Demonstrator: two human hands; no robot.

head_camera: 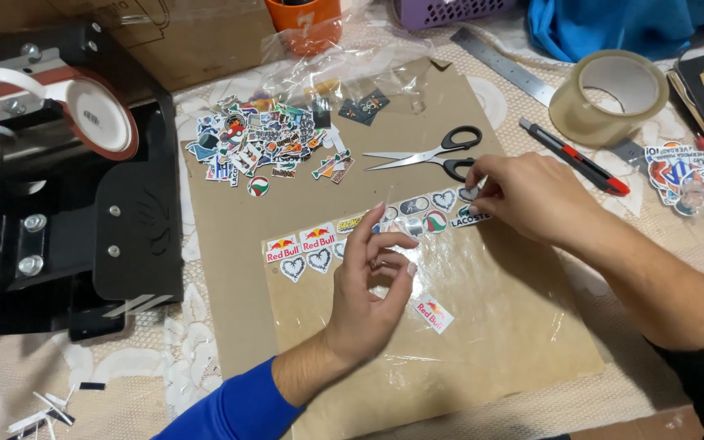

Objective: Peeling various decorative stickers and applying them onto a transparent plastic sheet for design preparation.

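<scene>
right hand (523, 195) pinches a small round sticker (468, 194) (over the clear sheet (499, 301)); left hand (372, 285) loosely curled, holding nothing

glossy clear film (482, 301), matt cardboard (230, 244)

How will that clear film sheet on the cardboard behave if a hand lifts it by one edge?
The clear film sheet looks thin and glossy, so probably floppy and very light. Stickers sit in rows along its top edge, so it may be tacky and cling. The left hand hovers over it; the right hand pinches a sticker there.
</scene>
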